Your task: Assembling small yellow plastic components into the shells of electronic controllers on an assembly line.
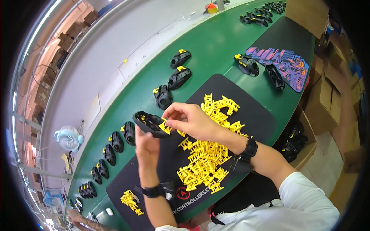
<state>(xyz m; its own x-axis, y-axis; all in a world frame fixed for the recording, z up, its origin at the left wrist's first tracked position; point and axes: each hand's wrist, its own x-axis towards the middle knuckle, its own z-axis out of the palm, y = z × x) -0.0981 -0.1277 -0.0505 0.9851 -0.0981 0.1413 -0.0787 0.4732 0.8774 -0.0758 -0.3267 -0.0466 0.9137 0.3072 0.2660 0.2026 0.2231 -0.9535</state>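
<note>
- Black shell (148,123): I view it from a distance, held up over the far edge of the dark mat (254,107), hollow side showing.
- Left hand (148,145): curled around the near side of the shell. Motion blur and the shell hide some fingertips; I cannot tell how firm the grip is. A loose hold could let the shell twist under pressure.
- Right hand (192,122): thumb and forefinger pinch a yellow clip (165,126) at the shell's right end. I cannot confirm whether the clip is seated. Pressing at a slant could bend it or make it spring away.
- Dropped clip: it could land in the yellow pile (208,152) and be hard to pick out, since the pieces look alike.
- Right forearm: it passes over the pile. A low sweep could scatter loose pieces.
- Neighbouring shell (128,133): it sits on the green table (219,42) near the left hand. A wide leftward move could knock it out of its row.
</note>
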